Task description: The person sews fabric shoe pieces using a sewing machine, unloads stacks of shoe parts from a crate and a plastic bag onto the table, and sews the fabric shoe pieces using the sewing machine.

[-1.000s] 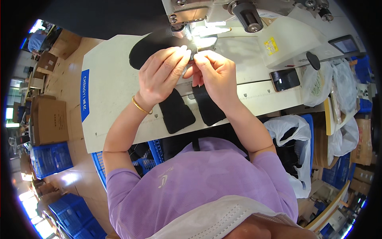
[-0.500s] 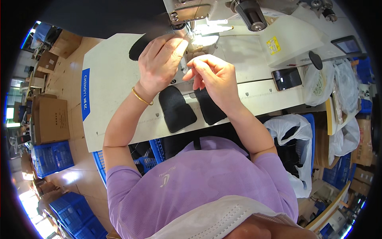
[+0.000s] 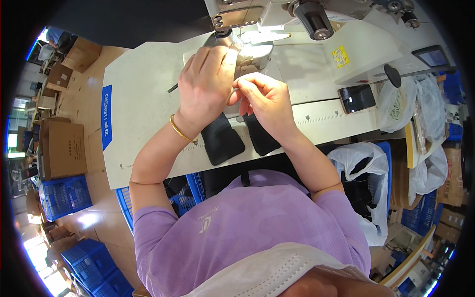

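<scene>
Below the sewing machine's lit needle area (image 3: 242, 47), my left hand (image 3: 205, 84) is closed round a black fabric piece (image 3: 172, 88). Only a thin dark edge of that piece shows beside the hand; the rest is hidden behind it. My right hand (image 3: 264, 101) is just to the right, thumb and forefinger pinched together close to the left hand's fingers. What the pinch holds, if anything, is too small to make out. Two more black fabric pieces, one (image 3: 222, 141) below the left hand and one (image 3: 261, 136) partly under the right, lie at the table's front edge.
The pale sewing table (image 3: 138, 109) carries a black phone (image 3: 356, 98) on the right. A white plastic bag (image 3: 381, 198) lines a blue crate by my right elbow. Blue crates (image 3: 64, 196) and a cardboard box (image 3: 64, 148) stand on the floor at left.
My left hand has drawn back slightly from the needle area, and the black piece has turned from its flat side to its edge. My right fingers have come closer to the left hand and pinched.
</scene>
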`<state>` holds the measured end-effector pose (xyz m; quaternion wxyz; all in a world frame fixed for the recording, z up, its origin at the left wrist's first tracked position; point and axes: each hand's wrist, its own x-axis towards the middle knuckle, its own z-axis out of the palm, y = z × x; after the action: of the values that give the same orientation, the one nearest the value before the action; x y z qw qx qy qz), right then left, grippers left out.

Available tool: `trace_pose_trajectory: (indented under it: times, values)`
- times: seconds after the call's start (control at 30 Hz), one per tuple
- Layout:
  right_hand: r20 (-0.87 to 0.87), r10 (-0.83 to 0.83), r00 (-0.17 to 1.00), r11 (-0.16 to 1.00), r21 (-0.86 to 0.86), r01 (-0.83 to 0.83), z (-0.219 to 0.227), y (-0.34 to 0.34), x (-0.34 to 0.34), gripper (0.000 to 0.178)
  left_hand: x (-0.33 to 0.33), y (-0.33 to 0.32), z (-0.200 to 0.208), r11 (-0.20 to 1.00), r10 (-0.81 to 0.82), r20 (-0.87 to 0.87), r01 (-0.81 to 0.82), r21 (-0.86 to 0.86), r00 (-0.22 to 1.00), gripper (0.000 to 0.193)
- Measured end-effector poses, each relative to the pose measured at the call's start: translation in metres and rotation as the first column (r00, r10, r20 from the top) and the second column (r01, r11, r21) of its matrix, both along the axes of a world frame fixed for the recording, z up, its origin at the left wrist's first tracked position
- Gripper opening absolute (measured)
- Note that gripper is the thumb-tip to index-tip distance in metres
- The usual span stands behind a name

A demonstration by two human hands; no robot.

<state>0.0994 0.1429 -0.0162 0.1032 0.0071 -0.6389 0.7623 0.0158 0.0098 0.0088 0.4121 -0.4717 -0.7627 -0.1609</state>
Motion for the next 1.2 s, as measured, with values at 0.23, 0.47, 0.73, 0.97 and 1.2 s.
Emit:
trace_pose_trajectory:
  times: [0.23, 0.47, 0.73, 0.97, 1.2]
  values:
    - [0.039, -0.004, 0.999, 1.000, 0.021, 0.003, 0.000, 0.007, 0.008, 0.019, -0.038, -0.035, -0.012, 0.992, -0.104, -0.071, 0.109, 0.060, 0.992, 0.047]
    - [-0.139, -0.001, 0.990, 1.000, 0.012, 0.003, -0.012, -0.016, 0.012, 0.024, 0.026, -0.028, 0.018, 0.997, -0.078, -0.084, 0.075, -0.036, 0.993, 0.034]
    - [-0.044, 0.012, 0.999, 0.997, 0.077, -0.009, 0.011, -0.014, 0.031, 0.020, 0.042, -0.023, 0.004, 0.996, -0.084, -0.160, 0.081, -0.022, 0.984, 0.042]
    - [-0.072, -0.014, 0.997, 1.000, -0.016, 0.013, 0.007, -0.015, 0.016, 0.021, 0.031, -0.009, 0.009, 0.999, -0.042, -0.094, 0.039, -0.029, 0.995, 0.039]
    - [-0.074, -0.030, 0.997, 0.998, -0.062, 0.025, 0.006, -0.015, 0.000, 0.021, 0.019, -0.003, 0.015, 1.000, 0.019, -0.058, -0.019, -0.010, 0.998, 0.030]
